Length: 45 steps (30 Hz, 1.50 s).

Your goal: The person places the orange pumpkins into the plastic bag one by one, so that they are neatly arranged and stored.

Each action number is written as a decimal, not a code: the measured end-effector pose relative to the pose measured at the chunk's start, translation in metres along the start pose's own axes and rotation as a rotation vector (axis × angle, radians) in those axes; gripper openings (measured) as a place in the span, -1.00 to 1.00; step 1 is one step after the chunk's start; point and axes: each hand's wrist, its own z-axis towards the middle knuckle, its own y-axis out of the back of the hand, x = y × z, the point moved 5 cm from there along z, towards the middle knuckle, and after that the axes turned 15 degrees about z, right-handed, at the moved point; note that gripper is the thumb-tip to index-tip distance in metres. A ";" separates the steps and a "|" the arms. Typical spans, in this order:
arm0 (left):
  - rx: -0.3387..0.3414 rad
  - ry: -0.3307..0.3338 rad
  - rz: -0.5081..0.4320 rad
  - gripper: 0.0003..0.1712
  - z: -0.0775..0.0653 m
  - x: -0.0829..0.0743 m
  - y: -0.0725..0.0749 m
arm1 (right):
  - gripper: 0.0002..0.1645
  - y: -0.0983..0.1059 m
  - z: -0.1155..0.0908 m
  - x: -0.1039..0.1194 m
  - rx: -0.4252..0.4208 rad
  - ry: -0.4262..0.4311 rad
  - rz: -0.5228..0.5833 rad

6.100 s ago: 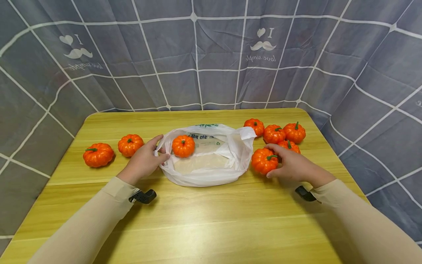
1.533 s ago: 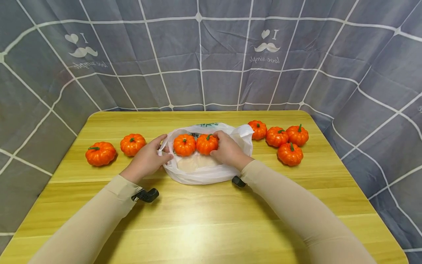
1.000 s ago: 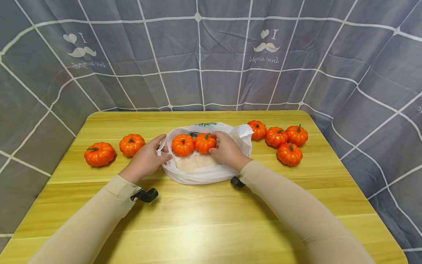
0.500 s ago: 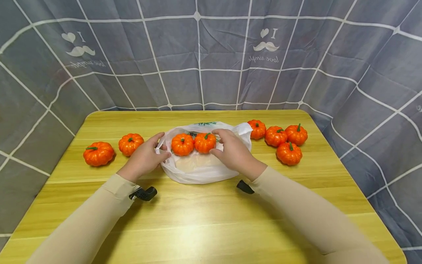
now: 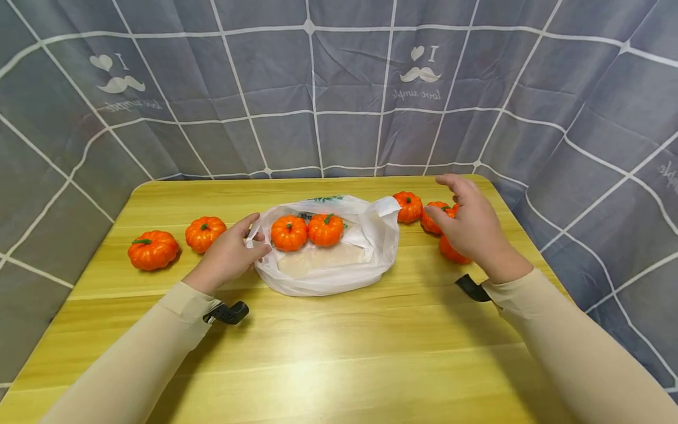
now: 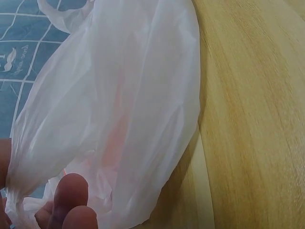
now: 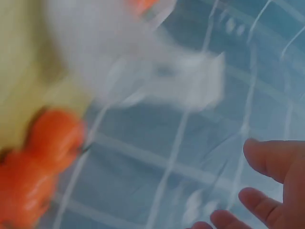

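Orange pumpkins (image 5: 408, 207), bunched on the bench (image 5: 318, 353), sit right by my right hand (image 5: 474, 227), fingers parted and empty, far nearer it than my left hand (image 5: 228, 259), which grips the white bag (image 5: 328, 285) just to their left!

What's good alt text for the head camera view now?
A person's left hand holds the edge of a white plastic bag containing two orange pumpkins. The empty right hand hovers by more pumpkins; two others sit on the left of the wooden table.

Glossy pumpkins (image 5: 288, 234), thin crinkled plastic bag (image 5: 323, 285), smooth shiny wood-grain tabletop (image 5: 318, 347), creased matt cloth backdrop (image 5: 349, 73)
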 end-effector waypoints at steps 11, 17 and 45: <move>0.021 0.025 0.013 0.04 -0.002 0.000 0.003 | 0.13 0.025 -0.004 -0.108 0.164 -0.237 -0.115; 0.026 0.031 0.014 0.04 -0.002 0.001 0.002 | 0.26 0.019 -0.012 -0.132 0.236 -0.293 -0.114; 0.009 0.000 0.059 0.02 -0.002 -0.005 0.003 | 0.23 0.008 -0.027 -0.153 0.283 -0.427 -0.105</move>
